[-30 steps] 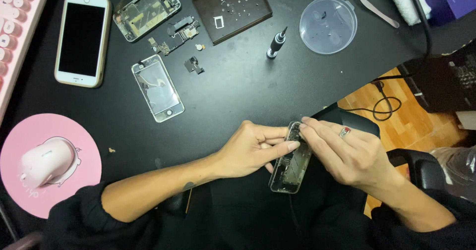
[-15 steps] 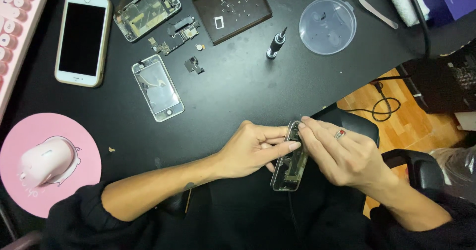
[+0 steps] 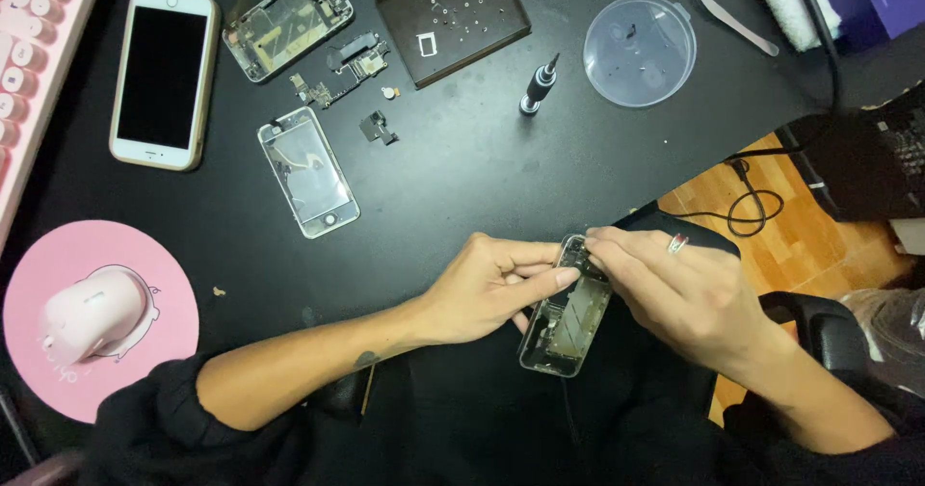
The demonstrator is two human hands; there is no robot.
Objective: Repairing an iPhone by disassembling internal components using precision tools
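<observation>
Seen from above by the head camera, a person in black sleeves works at a black desk [image 3: 482,168]. The left hand [image 3: 487,288] pinches the edge of an opened, silver-framed phone body with its insides showing [image 3: 567,313], thumb and forefinger closed on its upper left side. The right hand [image 3: 679,293], wearing a ring, has its fingertips pressed together on the top end of the same phone body, which is held just off the near edge of the desk, over the person's lap. Farther up the desk lie a white and gold smartphone with a dark screen [image 3: 162,77], a second stripped phone frame [image 3: 287,22] and a clear glass phone panel [image 3: 307,171], with small dark loose parts [image 3: 342,72] between them. A dark square mat holding tiny screws [image 3: 453,19], a short black screwdriver [image 3: 537,85] and a round clear plastic dish [image 3: 639,50] sit towards the right. At the left, a pale pink mouse [image 3: 94,315] rests on a round pink mouse pad [image 3: 145,255], and the corner of a pink keyboard [image 3: 29,52] shows near the top.
</observation>
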